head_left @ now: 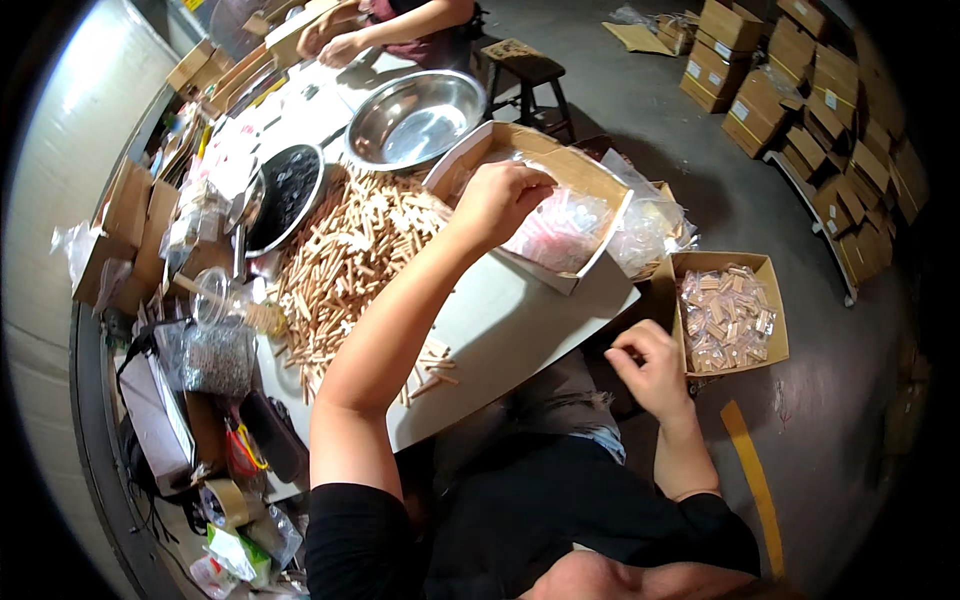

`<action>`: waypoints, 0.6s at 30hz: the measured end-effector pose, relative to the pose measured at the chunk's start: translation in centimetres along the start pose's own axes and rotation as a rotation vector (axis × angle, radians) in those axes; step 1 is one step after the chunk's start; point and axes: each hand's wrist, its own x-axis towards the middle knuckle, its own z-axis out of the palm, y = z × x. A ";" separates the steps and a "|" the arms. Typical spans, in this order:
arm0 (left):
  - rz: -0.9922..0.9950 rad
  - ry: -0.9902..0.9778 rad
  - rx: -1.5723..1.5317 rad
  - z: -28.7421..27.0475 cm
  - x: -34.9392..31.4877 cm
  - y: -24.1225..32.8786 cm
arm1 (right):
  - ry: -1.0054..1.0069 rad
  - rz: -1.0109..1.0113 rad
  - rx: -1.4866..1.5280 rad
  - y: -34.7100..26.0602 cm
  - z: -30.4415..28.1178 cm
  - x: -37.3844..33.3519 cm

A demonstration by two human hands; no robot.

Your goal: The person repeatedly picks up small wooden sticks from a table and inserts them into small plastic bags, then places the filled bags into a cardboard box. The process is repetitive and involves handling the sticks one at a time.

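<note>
My left hand point(503, 203) reaches over an open cardboard box point(478, 147) that holds clear plastic bags point(562, 228). Its fingers are curled together above the bags; whatever they pinch, if anything, cannot be made out. Lower and to the right, my right hand point(652, 372) hovers beside the table's edge with its fingers loosely closed and nothing visible in them. Just right of it stands a smaller carton point(778, 325) full of clear packets of short wooden pieces point(725, 315). Under my left forearm lies a large heap of short wooden sticks point(335, 265) on the white table point(500, 310).
A wide steel basin point(418, 120) and a bowl of black pieces point(285, 200) stand beyond the heap. Clutter with a tape roll point(232, 503) lines the left side. Another person's hands point(340, 45) work at the far end, near a stool point(522, 70). Stacked cartons point(790, 110) stand right.
</note>
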 end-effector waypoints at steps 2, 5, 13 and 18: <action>-0.135 0.084 -0.118 -2.3 -2.3 1.9 | -0.138 -0.193 0.025 -1.3 2.5 1.1; -0.317 0.165 -0.326 -4.5 -7.0 2.5 | -0.401 -0.294 0.017 -3.2 6.5 2.6; -0.651 0.438 -0.812 -7.9 -22.9 5.5 | -0.401 -0.539 0.047 -6.0 15.3 6.4; -0.630 0.409 -1.015 -5.7 -29.8 7.3 | -0.387 -0.625 -0.002 -6.1 16.4 7.2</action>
